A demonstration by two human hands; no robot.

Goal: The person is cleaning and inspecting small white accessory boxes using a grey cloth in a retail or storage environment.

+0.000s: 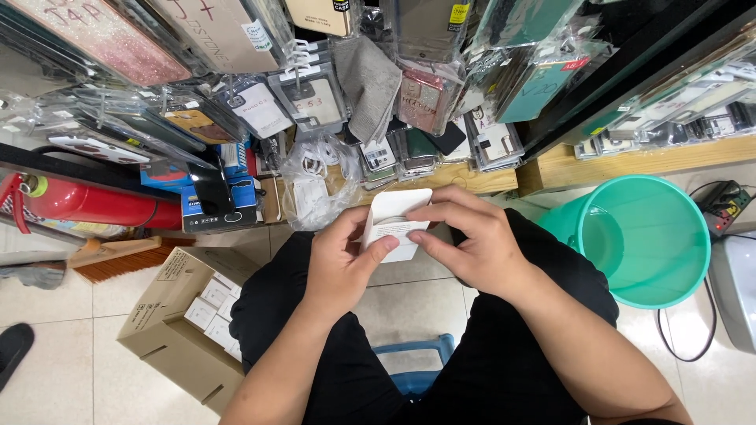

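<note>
While the cardboard carton [177, 323] of small white packs sits below-left of the left hand [340, 264], both hands clamp one small white box [396, 223] between them; the right hand [471, 240] grips its right edge, the teal bucket [654, 236] beyond.

Matt card box [396, 223] (glossy bucket [654, 236])

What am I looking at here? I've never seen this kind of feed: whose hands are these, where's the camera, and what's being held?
There is no machine here. A head-worn camera looks down at a seated person's own lap. The left hand and right hand together hold a small white box. On the tiled floor stand an open cardboard carton of similar white boxes on the left and a green plastic bucket on the right. Ahead hang packaged phone cases, with a red fire extinguisher lying below them.
</note>
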